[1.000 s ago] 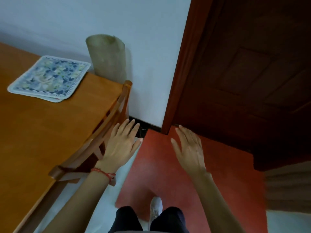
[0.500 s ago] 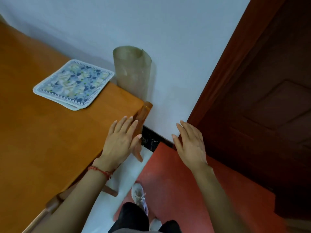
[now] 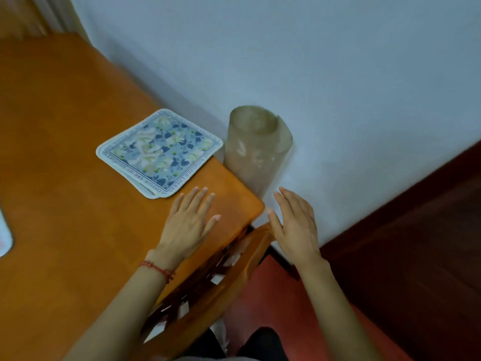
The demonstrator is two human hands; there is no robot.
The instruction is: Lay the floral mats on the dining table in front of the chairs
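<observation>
Both flat hands, left hand (image 3: 188, 223) and right hand (image 3: 295, 223), near stacked floral mats (image 3: 158, 152)

Surface: orange wooden dining table (image 3: 65, 157).
On it: stacked floral mats (image 3: 159, 153) near the corner.
Left edge: another mat (image 3: 4, 237), partly visible.

**Floral mats stacked near the worktop corner**

The floral mats (image 3: 159, 153) lie flat in a small stack on the orange wooden worktop (image 3: 65, 126), close to its far corner. The top one is square with rounded corners, blue and cream flowers inside a lettered pale border. A lower mat's edge peeks out underneath, slightly askew.
</observation>
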